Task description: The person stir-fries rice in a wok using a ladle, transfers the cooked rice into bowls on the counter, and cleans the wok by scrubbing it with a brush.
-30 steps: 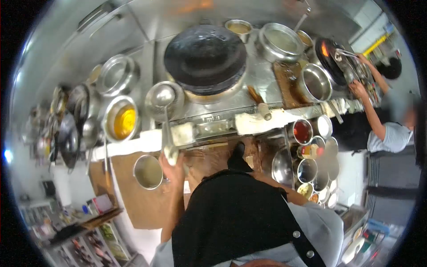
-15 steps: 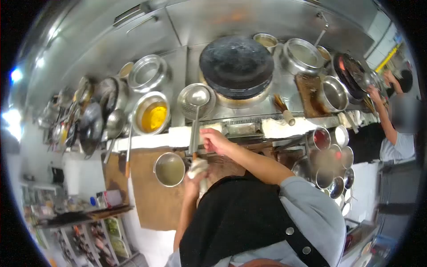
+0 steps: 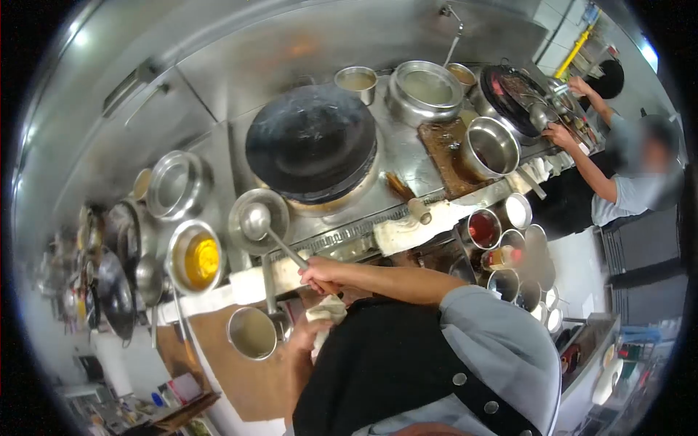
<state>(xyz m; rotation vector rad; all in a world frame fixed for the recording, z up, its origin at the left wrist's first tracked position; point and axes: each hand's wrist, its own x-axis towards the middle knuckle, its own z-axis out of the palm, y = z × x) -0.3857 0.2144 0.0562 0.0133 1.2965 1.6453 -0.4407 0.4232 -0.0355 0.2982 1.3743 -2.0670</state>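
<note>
My right hand (image 3: 321, 275) is closed round the handle of a metal ladle (image 3: 256, 221), whose bowl rests over a round strainer (image 3: 240, 231) at the stove's front edge. Below it, my left hand (image 3: 309, 333) is closed on a white cloth (image 3: 326, 311), close to my apron. A small pot of cloudy liquid (image 3: 252, 333) stands just left of my left hand. Beyond the ladle, a large black wok (image 3: 311, 145) sits on the burner. Left of the strainer is a metal bowl with yellow oil (image 3: 198, 258).
At the right, a co-worker (image 3: 596, 171) handles utensils over another wok (image 3: 509, 94). An empty pot (image 3: 491, 147) stands by a brown board (image 3: 443, 156). A brush (image 3: 418, 211) lies on the front edge. Several containers (image 3: 502, 258) are at lower right, and hanging pans (image 3: 116, 294) at far left.
My right hand has come in from the right and taken hold of the ladle handle. My left hand keeps the cloth, lower down. The camera view has shifted and tilted.
</note>
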